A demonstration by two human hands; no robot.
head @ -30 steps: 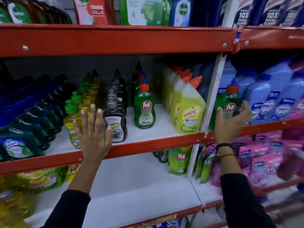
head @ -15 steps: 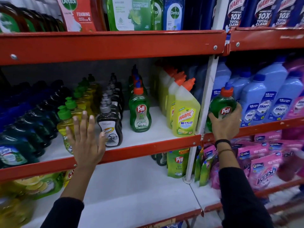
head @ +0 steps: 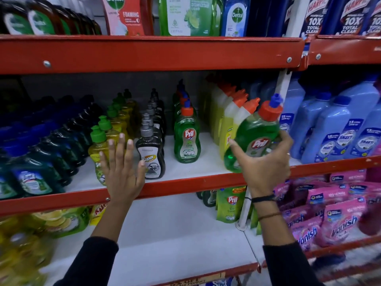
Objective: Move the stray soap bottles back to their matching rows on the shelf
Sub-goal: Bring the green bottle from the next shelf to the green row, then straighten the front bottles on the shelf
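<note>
My right hand point(head: 266, 162) grips a green Pril bottle point(head: 255, 135) with an orange cap, tilted right, in front of the yellow Harpic bottles point(head: 231, 118). A row of matching green Pril bottles point(head: 187, 139) stands on the middle shelf to its left. My left hand point(head: 121, 170) is open with fingers spread, flat against the front yellow bottle with a green cap point(head: 99, 145), beside the row of dark Super bottles point(head: 151, 155).
The red shelf lip point(head: 185, 185) runs across below both hands. Dark green and blue bottles point(head: 41, 153) fill the left. Light blue jugs point(head: 338, 129) stand right of the white upright post point(head: 283, 83). Pink Vanish pouches point(head: 329, 211) lie lower right.
My right hand has lifted the Pril bottle out from beside the blue jugs and carried it left past the post, tilting it. My left hand stays by the yellow bottle.
</note>
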